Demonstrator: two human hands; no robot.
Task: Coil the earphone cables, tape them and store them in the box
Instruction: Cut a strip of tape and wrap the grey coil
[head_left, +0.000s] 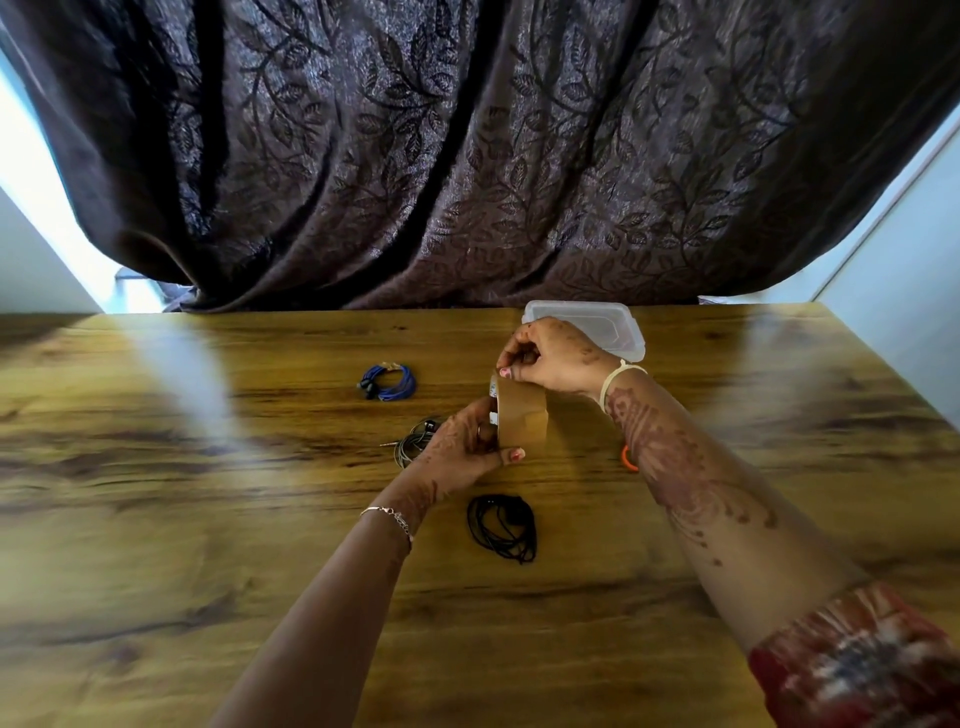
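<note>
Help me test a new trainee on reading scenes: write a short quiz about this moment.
1. True or false: the left hand grips the tape roll.
2. How many earphone coils lie on the table? A two, B three, C four.
3. Fill in: the clear box sits just behind the ___ hand.
Key: 1 true; 2 B; 3 right, the right hand, whose fingers pinch at the top of the roll.
</note>
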